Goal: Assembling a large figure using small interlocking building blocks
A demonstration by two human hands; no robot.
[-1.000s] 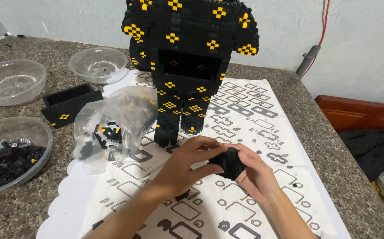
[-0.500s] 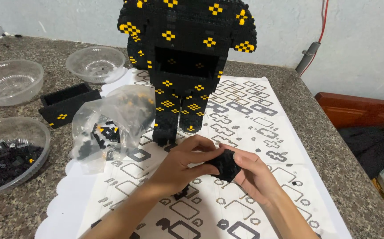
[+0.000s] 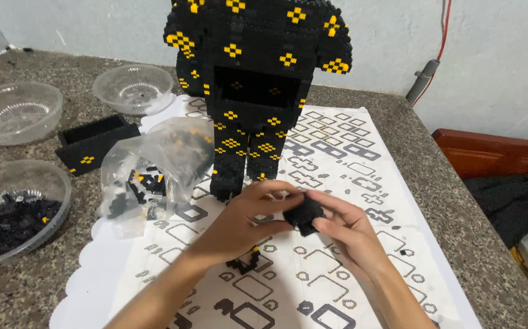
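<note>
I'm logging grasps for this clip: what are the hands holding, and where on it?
Both hands, left hand and right hand, pinch a small black brick cluster by its opposite sides with their fingertips.

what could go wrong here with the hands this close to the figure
The tall figure stands on narrow legs just behind the hands; a bump from the left hand might tip it. The black block piece, pinched between both hands with the right hand, could crumble. Loose bricks under the wrists could scatter off the mat.
</note>
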